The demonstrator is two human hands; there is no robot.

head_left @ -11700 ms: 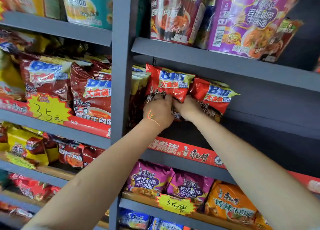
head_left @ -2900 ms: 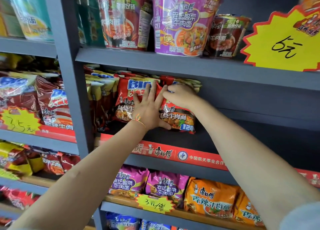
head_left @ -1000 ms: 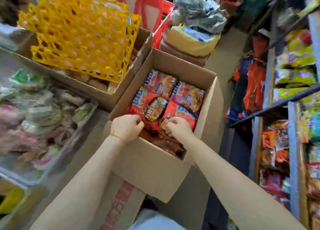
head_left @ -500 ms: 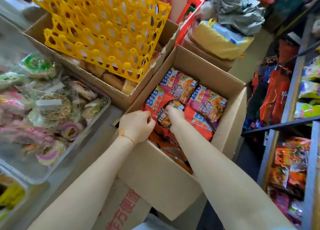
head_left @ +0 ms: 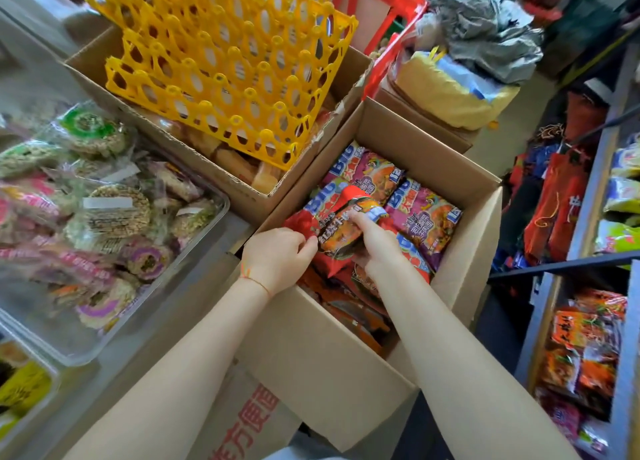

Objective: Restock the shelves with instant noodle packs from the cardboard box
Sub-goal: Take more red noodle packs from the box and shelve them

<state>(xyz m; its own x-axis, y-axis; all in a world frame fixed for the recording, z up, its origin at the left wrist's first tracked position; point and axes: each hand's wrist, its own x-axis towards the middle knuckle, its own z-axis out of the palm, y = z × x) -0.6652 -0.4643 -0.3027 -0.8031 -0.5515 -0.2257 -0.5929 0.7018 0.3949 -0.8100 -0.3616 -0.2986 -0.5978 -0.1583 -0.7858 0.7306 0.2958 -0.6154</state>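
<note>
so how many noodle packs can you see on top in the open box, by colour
purple noodle packs: 2
red noodle packs: 3, one of them gripped by the right hand, with the left hand pinching its edge
total: 5 on top in the cardboard box; the packs beneath are too hidden to count

- A small grocery shop.
- Grey shelves [head_left: 620,338] stacked with snack packets [head_left: 585,349].
- Open cardboard box [head_left: 346,366] of instant noodle packs [head_left: 420,214].
- Tray of wrapped rice cakes [head_left: 110,210]; yellow egg trays [head_left: 221,54].
</note>
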